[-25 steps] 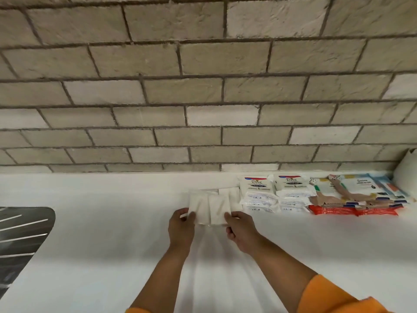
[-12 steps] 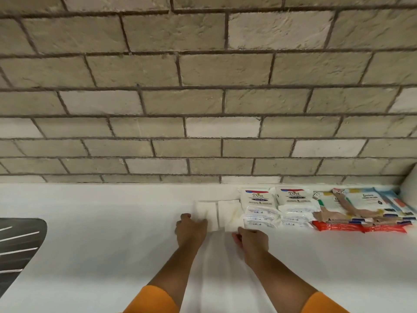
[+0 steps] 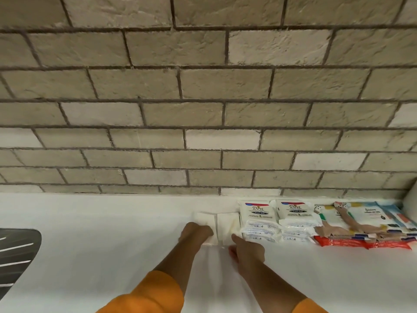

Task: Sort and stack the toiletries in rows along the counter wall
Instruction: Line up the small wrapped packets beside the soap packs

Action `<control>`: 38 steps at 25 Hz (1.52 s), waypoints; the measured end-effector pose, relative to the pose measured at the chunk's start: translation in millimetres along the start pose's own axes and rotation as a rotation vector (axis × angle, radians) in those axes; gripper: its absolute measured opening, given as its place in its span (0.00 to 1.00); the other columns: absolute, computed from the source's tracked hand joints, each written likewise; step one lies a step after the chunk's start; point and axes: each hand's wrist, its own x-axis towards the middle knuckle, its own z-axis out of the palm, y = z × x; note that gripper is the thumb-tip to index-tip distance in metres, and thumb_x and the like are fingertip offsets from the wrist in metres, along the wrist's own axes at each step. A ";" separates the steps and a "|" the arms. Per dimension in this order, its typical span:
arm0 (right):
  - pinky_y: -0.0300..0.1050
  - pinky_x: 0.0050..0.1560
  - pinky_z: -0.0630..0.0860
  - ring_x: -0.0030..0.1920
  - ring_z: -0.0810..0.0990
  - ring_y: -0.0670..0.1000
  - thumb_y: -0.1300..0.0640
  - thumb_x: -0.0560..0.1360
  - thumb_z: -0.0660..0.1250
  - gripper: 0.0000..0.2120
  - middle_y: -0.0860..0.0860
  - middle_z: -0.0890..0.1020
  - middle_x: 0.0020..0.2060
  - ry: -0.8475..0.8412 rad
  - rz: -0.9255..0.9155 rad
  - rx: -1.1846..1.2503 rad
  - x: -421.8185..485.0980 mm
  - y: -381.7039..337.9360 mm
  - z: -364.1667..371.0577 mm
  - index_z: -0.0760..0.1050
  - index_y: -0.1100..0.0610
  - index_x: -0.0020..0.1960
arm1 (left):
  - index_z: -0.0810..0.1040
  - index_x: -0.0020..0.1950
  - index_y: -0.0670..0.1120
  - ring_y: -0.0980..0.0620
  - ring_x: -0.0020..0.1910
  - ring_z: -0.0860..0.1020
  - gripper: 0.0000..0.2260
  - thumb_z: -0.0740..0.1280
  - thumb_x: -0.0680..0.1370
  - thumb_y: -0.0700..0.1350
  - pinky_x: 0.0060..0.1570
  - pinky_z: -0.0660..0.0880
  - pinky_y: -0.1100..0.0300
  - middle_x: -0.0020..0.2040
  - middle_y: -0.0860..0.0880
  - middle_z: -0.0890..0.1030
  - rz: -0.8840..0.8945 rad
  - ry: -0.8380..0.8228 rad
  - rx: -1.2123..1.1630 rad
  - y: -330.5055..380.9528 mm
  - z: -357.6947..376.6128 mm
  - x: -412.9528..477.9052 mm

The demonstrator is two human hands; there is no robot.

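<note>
At the lower left edge of the frame lay a dark sink [image 3: 18, 251], set into the white bench [image 3: 101, 233]. Just left of centre, the left hand [image 3: 195, 232] rested curled on the left of 2 plain white packets [image 3: 204, 219], its grip closed against it. The right hand [image 3: 247, 248] touched the near edge of the right white packet [image 3: 228, 223], fingers loosely bent, grip not closed on it. Right of these, 2 stacks of Dove packs [image 3: 257, 211] stood along the brick wall [image 3: 203, 109]. Colourful wipe packs [image 3: 370, 216] and red packets [image 3: 361, 241] filled the right edge.
</note>
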 end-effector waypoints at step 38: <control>0.52 0.48 0.82 0.41 0.82 0.57 0.50 0.72 0.72 0.10 0.53 0.83 0.37 -0.077 -0.281 -0.487 -23.4 32.5 92.4 0.78 0.56 0.41 | 0.71 0.64 0.43 0.39 0.63 0.75 0.25 0.67 0.72 0.56 0.61 0.73 0.48 0.62 0.42 0.77 -0.005 0.359 0.183 -93.1 -161.4 60.0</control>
